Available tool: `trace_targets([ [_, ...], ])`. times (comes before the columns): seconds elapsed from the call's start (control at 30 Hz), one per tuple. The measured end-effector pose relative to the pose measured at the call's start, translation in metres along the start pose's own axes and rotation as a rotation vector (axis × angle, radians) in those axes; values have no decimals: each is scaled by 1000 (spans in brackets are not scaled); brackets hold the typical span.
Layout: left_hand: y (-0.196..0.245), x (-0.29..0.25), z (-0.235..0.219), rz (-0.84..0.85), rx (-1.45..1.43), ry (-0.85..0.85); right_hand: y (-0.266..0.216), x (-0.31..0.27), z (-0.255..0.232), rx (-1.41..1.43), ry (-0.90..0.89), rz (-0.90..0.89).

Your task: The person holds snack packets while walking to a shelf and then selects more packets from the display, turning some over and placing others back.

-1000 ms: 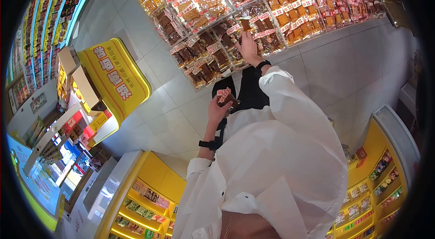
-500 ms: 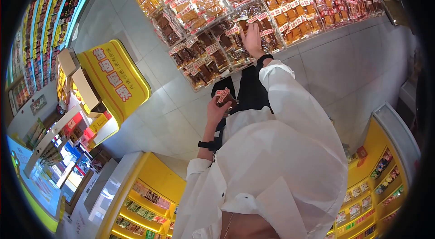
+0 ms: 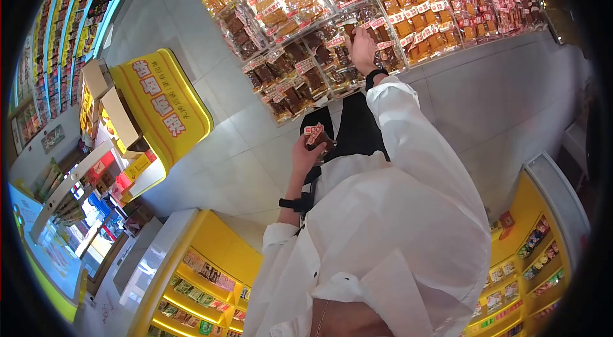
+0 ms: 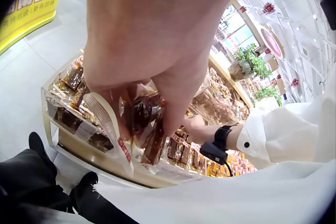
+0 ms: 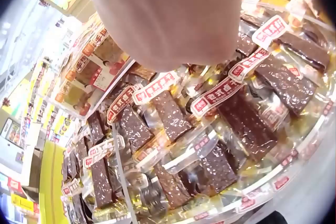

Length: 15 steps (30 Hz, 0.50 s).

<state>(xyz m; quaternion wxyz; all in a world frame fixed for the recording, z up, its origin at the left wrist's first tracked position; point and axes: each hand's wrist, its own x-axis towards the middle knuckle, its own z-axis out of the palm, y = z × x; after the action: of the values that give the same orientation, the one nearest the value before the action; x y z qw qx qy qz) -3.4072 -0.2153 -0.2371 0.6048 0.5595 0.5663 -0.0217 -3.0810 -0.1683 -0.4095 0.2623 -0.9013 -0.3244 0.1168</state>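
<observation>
My left hand grips clear packets of dark brown snack pieces in front of my body; a red-and-white label shows at their top in the head view. Shiny film and dark pieces show between thumb and fingers in the left wrist view. My right hand reaches down over a compartment of similar dark brown packets, its fingertips right at one dark packet. The right fingertips are hidden behind the hand in the right wrist view, so I cannot tell whether they pinch that packet.
Clear dividers separate neighbouring compartments of orange-brown packets and other snacks. A yellow sign panel stands to the left, boxes beside it. Lit yellow shelves flank me, and grey tiled floor lies between.
My right hand moved farther into the compartment, then shifted slightly right with its fingertips still among the dark packets. The left hand keeps its hold in the same place.
</observation>
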Motion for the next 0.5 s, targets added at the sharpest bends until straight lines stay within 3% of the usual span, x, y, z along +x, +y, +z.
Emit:
trace_targets([
  [0.1,3,0,2,20,41,7,6,-6,-6,25,-57,-114],
  [0.2,9,-2,4,35,83,4,-5,-23,-19,111,-373,-51],
  [0.33,2,0,8,19,103,-26,-17,-50,-12,-55,-537,-69],
  [0.5,0,0,5,24,94,-4,-24,-48,8,46,-301,56],
])
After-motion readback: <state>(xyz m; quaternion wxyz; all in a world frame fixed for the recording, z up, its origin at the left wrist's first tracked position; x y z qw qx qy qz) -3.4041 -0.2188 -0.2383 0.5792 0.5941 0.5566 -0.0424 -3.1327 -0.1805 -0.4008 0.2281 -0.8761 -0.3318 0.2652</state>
